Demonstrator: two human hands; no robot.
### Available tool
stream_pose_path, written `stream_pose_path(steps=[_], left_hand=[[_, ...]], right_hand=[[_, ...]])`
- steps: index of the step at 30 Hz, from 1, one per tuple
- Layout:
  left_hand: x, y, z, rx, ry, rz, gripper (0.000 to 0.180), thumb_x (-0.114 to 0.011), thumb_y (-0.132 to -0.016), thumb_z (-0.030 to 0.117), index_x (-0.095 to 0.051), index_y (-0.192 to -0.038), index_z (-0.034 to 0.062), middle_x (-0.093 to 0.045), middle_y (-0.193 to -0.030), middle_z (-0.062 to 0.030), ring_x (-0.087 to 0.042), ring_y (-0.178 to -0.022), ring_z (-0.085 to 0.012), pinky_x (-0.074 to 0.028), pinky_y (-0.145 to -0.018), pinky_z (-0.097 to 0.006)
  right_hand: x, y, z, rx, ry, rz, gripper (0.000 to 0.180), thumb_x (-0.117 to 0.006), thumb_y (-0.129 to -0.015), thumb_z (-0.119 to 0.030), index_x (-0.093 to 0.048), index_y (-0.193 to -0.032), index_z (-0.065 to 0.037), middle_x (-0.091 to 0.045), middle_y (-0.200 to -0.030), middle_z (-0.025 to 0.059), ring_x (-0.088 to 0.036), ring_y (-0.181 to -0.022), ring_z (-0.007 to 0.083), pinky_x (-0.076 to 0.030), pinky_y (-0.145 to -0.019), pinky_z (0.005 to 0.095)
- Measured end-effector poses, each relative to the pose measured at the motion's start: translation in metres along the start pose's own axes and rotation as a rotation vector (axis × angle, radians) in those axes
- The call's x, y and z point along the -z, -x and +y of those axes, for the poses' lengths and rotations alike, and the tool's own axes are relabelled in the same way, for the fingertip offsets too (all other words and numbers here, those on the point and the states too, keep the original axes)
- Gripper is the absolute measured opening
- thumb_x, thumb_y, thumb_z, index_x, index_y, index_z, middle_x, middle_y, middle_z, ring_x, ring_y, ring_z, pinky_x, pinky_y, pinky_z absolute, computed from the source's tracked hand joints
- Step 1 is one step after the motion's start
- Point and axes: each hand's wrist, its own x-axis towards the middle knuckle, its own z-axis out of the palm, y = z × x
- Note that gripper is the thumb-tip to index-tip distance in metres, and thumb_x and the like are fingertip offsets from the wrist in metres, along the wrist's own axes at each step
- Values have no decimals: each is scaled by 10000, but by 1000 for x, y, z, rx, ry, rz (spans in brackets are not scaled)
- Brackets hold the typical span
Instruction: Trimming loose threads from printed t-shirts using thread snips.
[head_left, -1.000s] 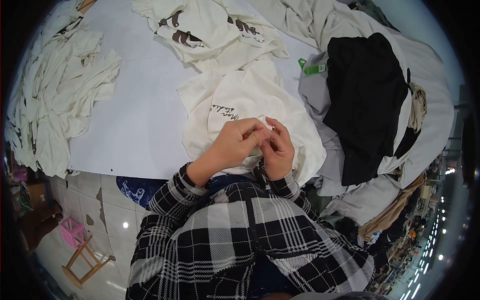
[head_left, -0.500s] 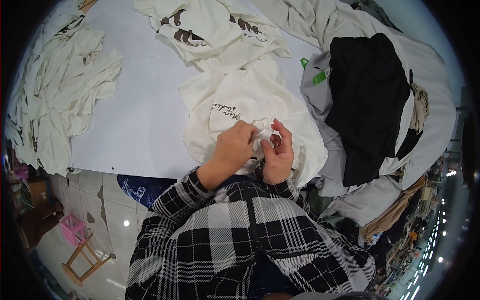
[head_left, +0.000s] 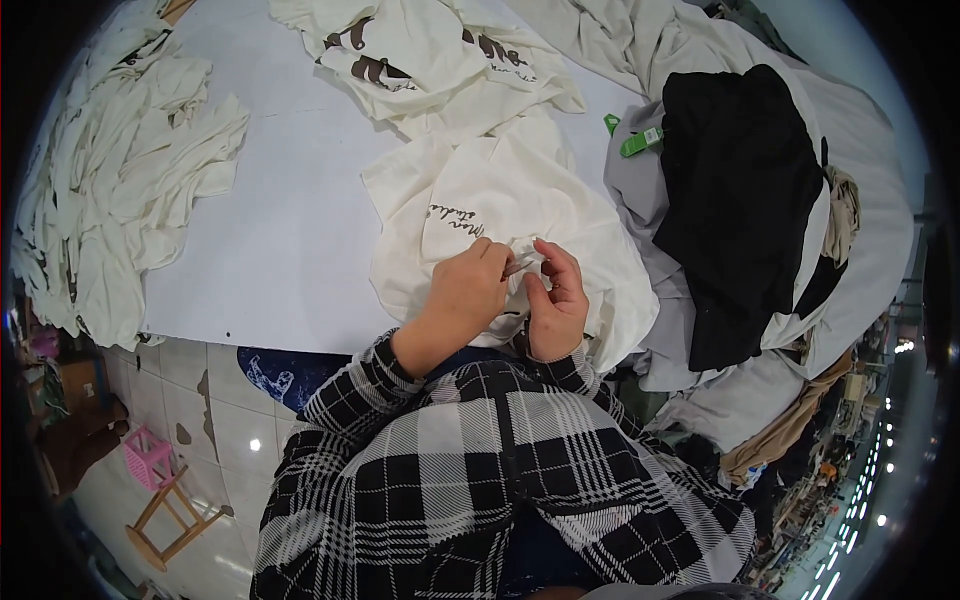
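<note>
On the white tabletop (head_left: pixel 280 250), spread wide beneath everything. To the right, heaped grey cloth (head_left: pixel 860 230) with a black garment (head_left: pixel 740 200) draped over it and a green tag (head_left: pixel 640 142) just beside. Along the left edge, a pile of cream garments (head_left: pixel 110 190); at the far end, a cream shirt with brown print (head_left: pixel 420 60). Near the front edge, a cream T-shirt (head_left: pixel 500 200) with dark script, lying crumpled. On its lower part, left hand (head_left: pixel 465 300) and right hand (head_left: pixel 555 305) close together, each grip narrow, pinched on a fold of that T-shirt. Between the fingertips, a small dark sliver, too small to identify.
</note>
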Motion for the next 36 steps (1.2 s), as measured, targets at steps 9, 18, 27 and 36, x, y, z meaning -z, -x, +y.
stream_pose_path(steps=[9,18,27,36], left_hand=[[24,-15,-3,915,1215,-407,163,-575,-854,169,-566,-812,12,-510,-653,35,-491,-581,-70,-379,-489,-205],[15,-11,21,131,391,-106,148,-598,-817,133,-582,-881,0,-570,-710,-89,-516,-565,-149,-418,-522,-255],[32,-27,26,318,421,-157,219,-594,-799,163,-554,-926,-10,-584,-797,-147,-570,-637,-283,-456,-604,-330],[50,-12,29,164,48,-401,342,-609,-803,169,-431,-1061,34,-602,-740,-154,-601,-693,-309,-453,-585,-359]], right_hand=[[6,-2,-4,92,158,-43,263,-534,-779,54,-618,-1022,1,-544,-1139,112,-581,-904,179,-455,-759,244],[9,-3,3,240,184,-60,272,-609,-740,22,-621,-1012,13,-527,-1154,160,-588,-927,213,-468,-755,267],[13,-15,16,-46,-237,-45,54,-560,-825,9,-588,-870,13,-532,-1161,128,-535,-915,135,-432,-794,241],[14,-19,12,-287,-711,6,36,-525,-859,1,-543,-890,-6,-554,-1140,127,-523,-910,114,-425,-828,241]])
